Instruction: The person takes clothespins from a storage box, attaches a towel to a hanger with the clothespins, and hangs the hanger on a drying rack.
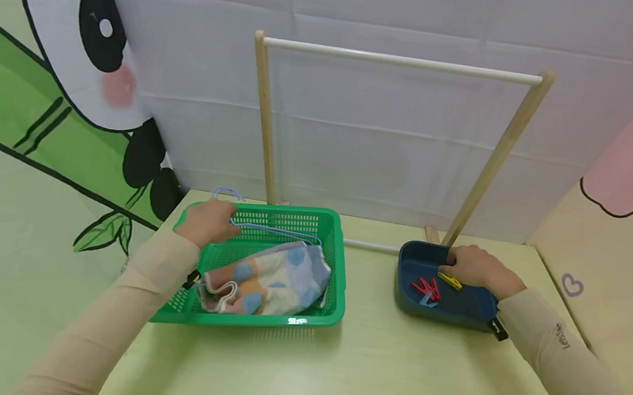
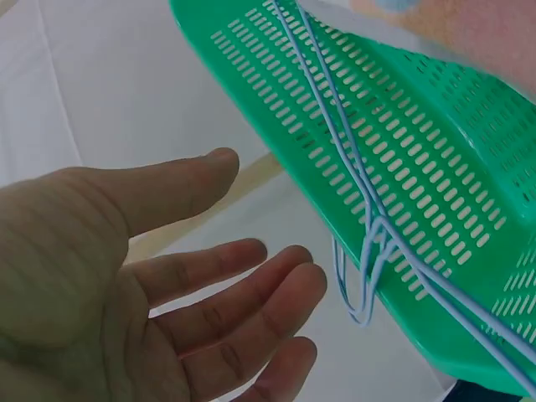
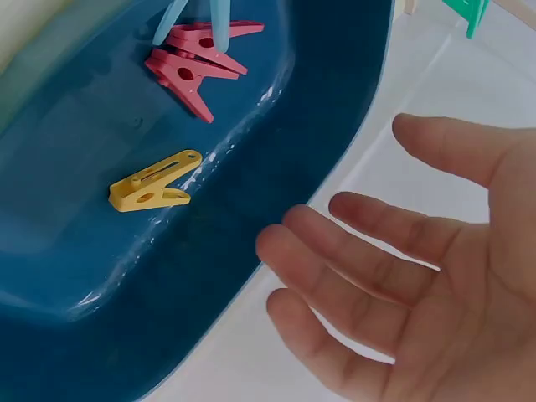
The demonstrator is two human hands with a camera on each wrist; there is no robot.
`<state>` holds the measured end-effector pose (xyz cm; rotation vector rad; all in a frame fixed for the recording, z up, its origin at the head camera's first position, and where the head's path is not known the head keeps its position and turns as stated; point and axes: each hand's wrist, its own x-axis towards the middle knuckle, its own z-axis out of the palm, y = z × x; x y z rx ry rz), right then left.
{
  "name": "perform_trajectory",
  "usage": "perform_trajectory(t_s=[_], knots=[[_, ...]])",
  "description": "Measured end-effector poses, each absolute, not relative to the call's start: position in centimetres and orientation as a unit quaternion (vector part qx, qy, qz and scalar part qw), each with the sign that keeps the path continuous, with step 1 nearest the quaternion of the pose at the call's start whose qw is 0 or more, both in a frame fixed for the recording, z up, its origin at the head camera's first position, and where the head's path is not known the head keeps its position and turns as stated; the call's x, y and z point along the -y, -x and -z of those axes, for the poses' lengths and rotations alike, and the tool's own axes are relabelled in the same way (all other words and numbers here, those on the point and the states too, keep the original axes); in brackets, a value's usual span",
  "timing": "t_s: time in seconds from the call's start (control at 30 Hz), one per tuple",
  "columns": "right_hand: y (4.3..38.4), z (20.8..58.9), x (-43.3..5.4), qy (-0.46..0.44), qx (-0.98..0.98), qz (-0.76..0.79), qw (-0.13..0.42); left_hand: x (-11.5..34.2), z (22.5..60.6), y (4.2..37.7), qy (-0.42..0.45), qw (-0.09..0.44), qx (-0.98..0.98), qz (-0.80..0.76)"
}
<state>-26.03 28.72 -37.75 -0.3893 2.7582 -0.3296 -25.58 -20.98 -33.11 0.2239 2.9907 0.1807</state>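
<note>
My left hand (image 1: pixel 209 221) hovers by the back left of a green basket (image 1: pixel 340 289), fingers apart and holding nothing. Beside its fingertips, light blue wire hangers (image 2: pixel 368 209) lie in the basket, their hooks poking over the rim. A folded towel (image 1: pixel 279 283), patterned in orange, white and blue, lies in the basket. My right hand (image 1: pixel 473 265) is spread near the rim of a dark blue tray (image 1: pixel 406 308), with nothing in its grasp. Inside the tray are a yellow clothespin (image 3: pixel 151 184), red clothespins (image 3: pixel 191 74) and a light blue clothespin (image 1: pixel 428 300).
Behind the basket and tray stands a wooden rack (image 1: pixel 267 116) with a white top bar (image 1: pixel 401 59) and a low white bar (image 1: pixel 369 246). Everything sits on a pale yellow table (image 1: pixel 333 377). A white cloth backdrop (image 1: pixel 377 165) hangs behind.
</note>
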Motion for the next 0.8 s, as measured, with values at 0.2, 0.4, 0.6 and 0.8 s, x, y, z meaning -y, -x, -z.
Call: perform_trajectory(t_s=[0.2, 0.4, 0.6, 0.8], knots=[[26.2, 38.2, -28.6, 0.153, -0.957, 0.113, 0.219, 21.8, 33.4, 26.0, -0.054, 0.060, -0.996, -0.048], [26.4, 38.5, -28.4, 0.166, -0.952, 0.101, 0.235, 22.6, 34.0, 26.6, -0.033, 0.056, -0.998, -0.021], [26.5, 38.6, -28.3, 0.166, -0.951, 0.097, 0.243, 23.2, 35.1, 27.3, -0.023, 0.055, -0.998, -0.021], [26.5, 38.8, -28.0, 0.179, -0.947, 0.090, 0.250, 23.5, 35.9, 27.7, -0.021, 0.057, -0.998, -0.030]])
